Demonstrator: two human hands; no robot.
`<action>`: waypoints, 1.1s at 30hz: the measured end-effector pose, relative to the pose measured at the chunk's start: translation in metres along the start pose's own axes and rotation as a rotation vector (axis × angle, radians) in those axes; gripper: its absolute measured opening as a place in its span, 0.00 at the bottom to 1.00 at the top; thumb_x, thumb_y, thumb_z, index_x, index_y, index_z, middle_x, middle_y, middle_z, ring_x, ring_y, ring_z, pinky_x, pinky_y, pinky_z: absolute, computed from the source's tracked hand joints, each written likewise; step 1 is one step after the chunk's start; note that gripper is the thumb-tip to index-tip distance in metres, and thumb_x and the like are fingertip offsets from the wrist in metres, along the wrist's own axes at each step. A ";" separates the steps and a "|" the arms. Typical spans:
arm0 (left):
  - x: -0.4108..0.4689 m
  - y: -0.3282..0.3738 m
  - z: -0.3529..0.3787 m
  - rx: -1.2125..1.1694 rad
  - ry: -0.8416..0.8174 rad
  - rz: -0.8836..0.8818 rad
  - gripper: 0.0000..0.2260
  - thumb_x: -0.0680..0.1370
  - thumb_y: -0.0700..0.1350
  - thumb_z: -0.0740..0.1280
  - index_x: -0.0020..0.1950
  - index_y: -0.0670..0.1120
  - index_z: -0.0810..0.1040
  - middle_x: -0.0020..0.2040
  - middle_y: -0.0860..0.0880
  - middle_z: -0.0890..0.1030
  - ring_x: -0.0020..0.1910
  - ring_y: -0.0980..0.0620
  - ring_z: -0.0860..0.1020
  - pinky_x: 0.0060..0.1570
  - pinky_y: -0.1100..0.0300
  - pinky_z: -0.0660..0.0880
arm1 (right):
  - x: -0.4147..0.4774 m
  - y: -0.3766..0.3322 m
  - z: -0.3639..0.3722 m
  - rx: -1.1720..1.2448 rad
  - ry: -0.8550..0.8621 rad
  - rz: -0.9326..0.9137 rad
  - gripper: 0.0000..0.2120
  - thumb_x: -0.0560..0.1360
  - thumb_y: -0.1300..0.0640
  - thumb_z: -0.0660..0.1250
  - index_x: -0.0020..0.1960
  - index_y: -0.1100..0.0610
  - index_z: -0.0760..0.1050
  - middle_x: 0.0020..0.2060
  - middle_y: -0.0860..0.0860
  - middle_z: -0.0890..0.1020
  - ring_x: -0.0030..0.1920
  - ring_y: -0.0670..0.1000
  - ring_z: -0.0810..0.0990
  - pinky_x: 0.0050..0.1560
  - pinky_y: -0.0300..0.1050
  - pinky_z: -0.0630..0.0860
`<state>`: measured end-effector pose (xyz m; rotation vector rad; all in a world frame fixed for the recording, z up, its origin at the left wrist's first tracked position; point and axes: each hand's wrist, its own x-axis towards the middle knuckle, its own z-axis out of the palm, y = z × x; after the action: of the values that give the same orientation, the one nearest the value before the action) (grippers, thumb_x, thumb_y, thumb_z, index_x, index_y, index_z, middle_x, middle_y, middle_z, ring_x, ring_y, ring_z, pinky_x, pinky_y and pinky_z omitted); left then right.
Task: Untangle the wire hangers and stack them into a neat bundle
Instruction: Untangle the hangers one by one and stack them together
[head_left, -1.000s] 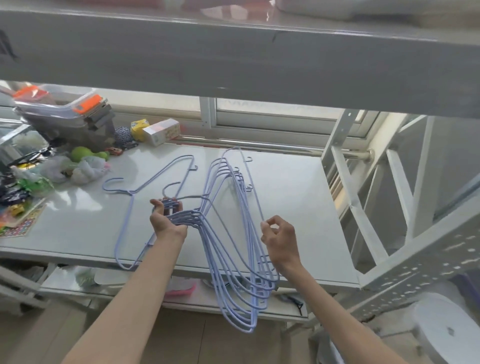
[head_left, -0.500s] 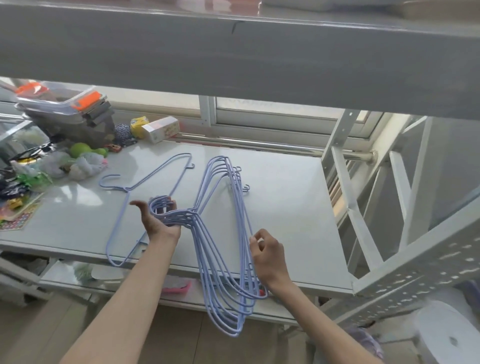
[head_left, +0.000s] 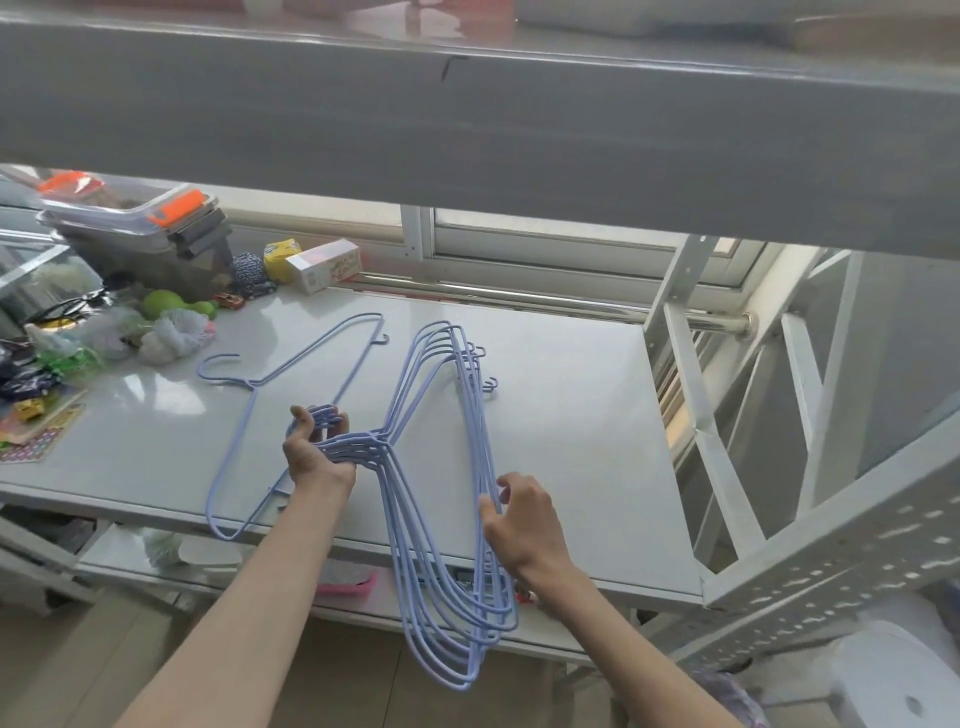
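Note:
A bundle of several light-blue wire hangers lies across the white table, its lower ends hanging past the front edge. My left hand grips the gathered hooks and necks of the bundle. My right hand touches the straight bars on the bundle's right side, fingers curled against them. One single blue hanger lies flat on the table to the left, apart from the bundle, partly behind my left forearm.
Clutter fills the table's left end: a clear box with orange latches, green fruit, net bags, a small carton. A grey shelf overhangs above. A white metal frame stands at the right.
The loosely fanned hangers have been drawn together into a tighter bundle and laid lower on the table. My right hand moved down along the bars.

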<state>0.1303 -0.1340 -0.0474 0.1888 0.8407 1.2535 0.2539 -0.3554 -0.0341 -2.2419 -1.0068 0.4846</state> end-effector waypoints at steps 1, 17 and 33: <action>-0.001 -0.001 0.000 0.003 0.009 0.002 0.12 0.80 0.47 0.65 0.39 0.43 0.75 0.37 0.46 0.78 0.37 0.48 0.76 0.48 0.56 0.79 | 0.001 0.000 0.000 -0.014 -0.025 -0.008 0.10 0.75 0.52 0.65 0.39 0.55 0.70 0.35 0.51 0.73 0.36 0.52 0.72 0.35 0.41 0.67; 0.010 0.025 0.006 -0.044 0.027 -0.081 0.09 0.81 0.45 0.64 0.41 0.45 0.74 0.39 0.46 0.77 0.37 0.49 0.77 0.47 0.56 0.78 | 0.022 -0.018 -0.009 0.367 -0.125 0.248 0.31 0.82 0.42 0.50 0.29 0.59 0.74 0.24 0.52 0.77 0.25 0.51 0.73 0.30 0.41 0.67; 0.098 0.186 0.000 -0.049 -0.044 -0.133 0.11 0.82 0.47 0.62 0.42 0.44 0.73 0.35 0.46 0.78 0.37 0.49 0.75 0.50 0.55 0.78 | 0.044 -0.158 0.104 0.268 -0.160 0.373 0.19 0.76 0.66 0.63 0.27 0.58 0.68 0.12 0.44 0.69 0.14 0.39 0.68 0.19 0.32 0.64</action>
<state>-0.0050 0.0164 0.0115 0.1193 0.7712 1.1403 0.1407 -0.2005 -0.0075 -2.1716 -0.5534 0.9162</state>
